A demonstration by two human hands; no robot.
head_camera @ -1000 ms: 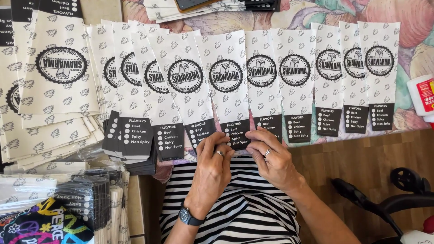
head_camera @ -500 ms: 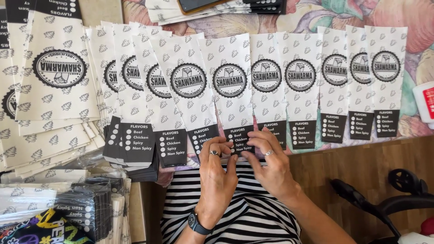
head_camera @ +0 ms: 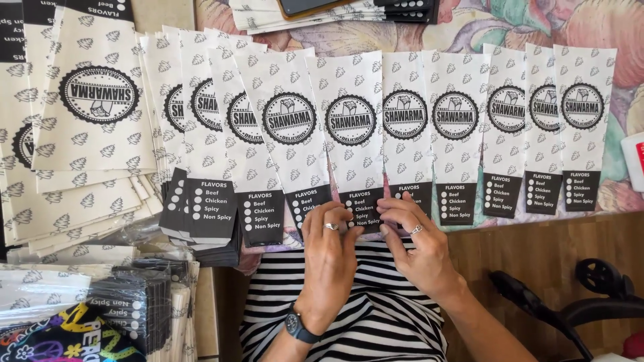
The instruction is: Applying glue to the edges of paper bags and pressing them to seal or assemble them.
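Note:
Several white paper bags with a round black emblem and a black bottom band lie side by side in an overlapping row (head_camera: 409,127) along the table's near edge. My left hand (head_camera: 331,251) and my right hand (head_camera: 416,234) both pinch the black bottom end of the middle bag (head_camera: 352,134). Each hand wears a ring, and the left wrist carries a dark watch. Fingertips of both hands rest on the bag's lower band, close together.
A fanned stack of the same bags (head_camera: 80,134) fills the left side, with bundled bags (head_camera: 127,302) below it. More bags and a dark flat object (head_camera: 315,10) lie at the far edge on a floral cloth (head_camera: 523,27). A white container (head_camera: 634,157) sits at right; a black chair part (head_camera: 577,302) stands over the wooden floor.
Both hands moved up from the table edge onto the middle bag's black band and closed on it. The view shifted slightly down, so the row sits a little higher.

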